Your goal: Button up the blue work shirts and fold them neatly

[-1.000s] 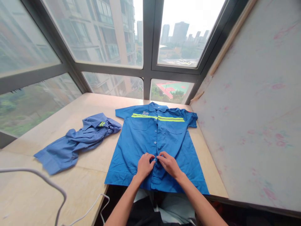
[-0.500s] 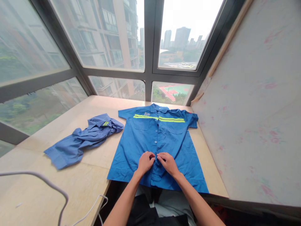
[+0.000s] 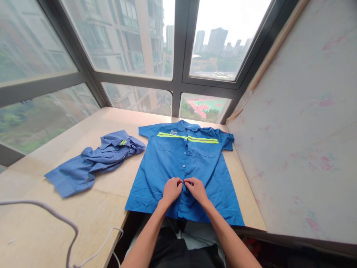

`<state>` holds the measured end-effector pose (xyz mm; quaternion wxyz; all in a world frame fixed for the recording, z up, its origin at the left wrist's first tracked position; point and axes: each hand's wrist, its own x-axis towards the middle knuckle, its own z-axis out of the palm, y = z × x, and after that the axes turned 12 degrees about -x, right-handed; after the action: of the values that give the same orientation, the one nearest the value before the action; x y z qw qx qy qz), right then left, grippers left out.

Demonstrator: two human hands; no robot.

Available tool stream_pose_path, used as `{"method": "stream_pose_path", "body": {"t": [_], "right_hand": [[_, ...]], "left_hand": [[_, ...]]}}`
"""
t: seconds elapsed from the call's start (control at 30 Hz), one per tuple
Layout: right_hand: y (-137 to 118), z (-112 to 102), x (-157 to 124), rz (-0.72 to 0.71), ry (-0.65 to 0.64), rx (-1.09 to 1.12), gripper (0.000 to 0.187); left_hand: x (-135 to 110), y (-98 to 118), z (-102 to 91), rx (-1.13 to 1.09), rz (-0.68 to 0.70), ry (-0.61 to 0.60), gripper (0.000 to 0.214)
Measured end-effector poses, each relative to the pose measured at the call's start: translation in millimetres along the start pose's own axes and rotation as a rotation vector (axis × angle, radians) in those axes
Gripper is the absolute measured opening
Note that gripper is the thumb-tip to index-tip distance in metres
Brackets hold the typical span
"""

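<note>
A bright blue short-sleeved work shirt [image 3: 156, 175] with yellow-green reflective stripes lies flat, front up, on the wooden table [image 3: 41, 219], its hem at the near edge. My left hand [image 3: 172, 190] and my right hand [image 3: 197, 189] meet at the button placket low on the shirt. Both hands have their fingers pinched on the placket fabric around a button, fingertips almost touching each other.
A second, paler blue shirt [image 3: 92, 162] lies crumpled to the left. A white cable [image 3: 55, 219] loops across the near left of the table. Windows enclose the far and left sides; a papered wall [image 3: 301, 130] stands close on the right.
My hands stay pinched at the same low spot on the placket, with only small finger movements. The camera has shifted slightly.
</note>
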<state>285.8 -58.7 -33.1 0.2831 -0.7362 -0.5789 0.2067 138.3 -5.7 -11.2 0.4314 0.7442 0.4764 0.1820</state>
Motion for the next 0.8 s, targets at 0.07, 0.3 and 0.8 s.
{"method": "stream_pose_path", "body": {"t": [0.07, 0.3, 0.8], "right_hand": [[0.3, 2.0, 0.6, 0.026, 0.000, -0.003, 0.029], [-6.4, 4.6, 2.5, 0.072, 0.013, -0.034, 0.026], [-20.4, 4.1, 6.7, 0.191, 0.037, -0.129, 0.015]], "left_hand": [[-2.2, 2.2, 1.0, -0.007, 0.001, -0.013, 0.024], [-8.0, 6.0, 6.7, -0.046, -0.031, -0.007, 0.027], [-8.6, -10.4, 1.8, -0.242, -0.015, 0.009, 0.031]]}}
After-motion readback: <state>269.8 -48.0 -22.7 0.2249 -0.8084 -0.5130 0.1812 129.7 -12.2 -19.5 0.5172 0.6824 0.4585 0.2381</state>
